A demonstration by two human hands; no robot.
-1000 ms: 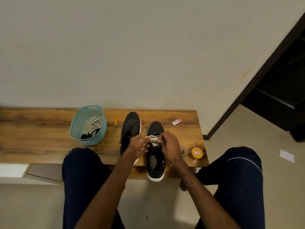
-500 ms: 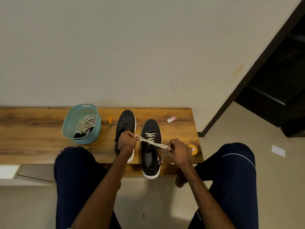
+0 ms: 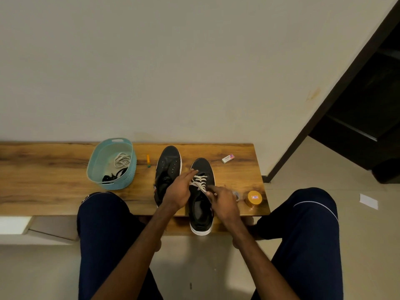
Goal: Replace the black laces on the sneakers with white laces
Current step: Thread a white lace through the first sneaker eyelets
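Note:
Two black sneakers stand side by side on the wooden bench [image 3: 54, 187]. The right sneaker [image 3: 202, 213] carries a white lace [image 3: 200, 181] threaded through its eyelets. The left sneaker [image 3: 167, 167] shows bare eyelets with no lace. My left hand [image 3: 178, 191] hovers over the gap between the shoes, its fingers stretched straight toward the laced eyelets. My right hand [image 3: 223, 202] pinches the white lace ends at the right sneaker's tongue. A light blue basket [image 3: 95, 165] to the left holds another white lace [image 3: 122, 159] and black laces [image 3: 113, 175].
A small orange and green item [image 3: 148, 160] lies between basket and shoes. A white eraser [image 3: 228, 158] sits behind the right sneaker. An orange-lidded jar [image 3: 254, 198] and a small tape roll [image 3: 237, 194] stand at the bench's right end. My knees flank the bench.
Both hands have come back in over the right sneaker after pulling the lace ends apart. My left hand has let go of its lace end and straightened its fingers.

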